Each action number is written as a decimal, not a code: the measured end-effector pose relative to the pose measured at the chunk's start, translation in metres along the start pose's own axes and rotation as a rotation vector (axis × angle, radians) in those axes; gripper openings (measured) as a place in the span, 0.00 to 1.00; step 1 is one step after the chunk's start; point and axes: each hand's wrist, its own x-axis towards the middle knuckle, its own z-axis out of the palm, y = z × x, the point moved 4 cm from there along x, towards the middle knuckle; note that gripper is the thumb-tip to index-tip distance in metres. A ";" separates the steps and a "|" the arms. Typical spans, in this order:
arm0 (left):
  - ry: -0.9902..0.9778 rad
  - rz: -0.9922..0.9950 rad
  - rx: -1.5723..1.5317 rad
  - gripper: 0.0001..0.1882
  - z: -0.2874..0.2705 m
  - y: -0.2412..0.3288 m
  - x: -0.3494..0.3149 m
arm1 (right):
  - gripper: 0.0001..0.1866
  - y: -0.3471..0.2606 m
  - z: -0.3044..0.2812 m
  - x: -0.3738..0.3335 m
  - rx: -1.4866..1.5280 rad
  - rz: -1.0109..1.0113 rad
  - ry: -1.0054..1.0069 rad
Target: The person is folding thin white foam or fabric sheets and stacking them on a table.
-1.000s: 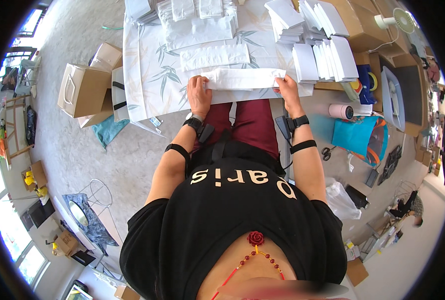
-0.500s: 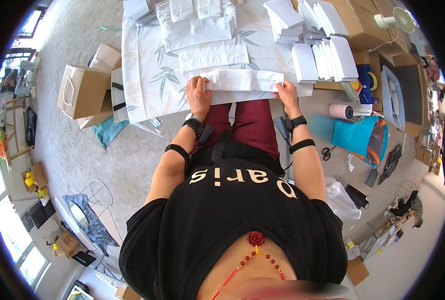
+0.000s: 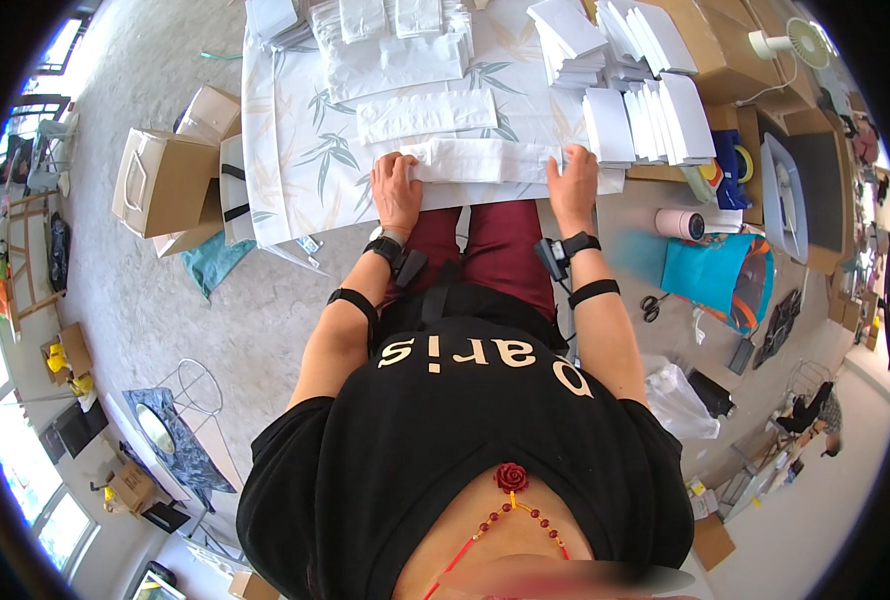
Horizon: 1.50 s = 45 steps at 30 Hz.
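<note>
A long folded white strip (image 3: 485, 161), of thin paper, film or cloth, lies along the near edge of the table. My left hand (image 3: 396, 193) is closed on its left end, with thumb and fingertips on the material. At the other end, my right hand (image 3: 572, 188) has its thumb and fingers apart, the fingers over the strip's right end. Just beyond lies a second flat white folded piece (image 3: 427, 116). Farther back, white packets (image 3: 395, 65) are piled on the leaf-patterned tablecloth (image 3: 295, 185).
Stacks of white folded pieces (image 3: 685, 120) stand at the table's right, near an open cardboard box (image 3: 820, 185) and a small fan (image 3: 800, 43). Cardboard boxes (image 3: 150, 180) stand left of the table. Scissors (image 3: 652, 307) and a blue bag (image 3: 710, 275) are on the right.
My right hand has loosened from the strip's right end; its fingers have spread and moved up and over it. My left hand stays at the left end.
</note>
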 end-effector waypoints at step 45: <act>0.163 -0.730 -1.059 0.13 0.012 0.012 0.005 | 0.29 -0.123 0.087 -0.032 0.170 -0.400 -0.388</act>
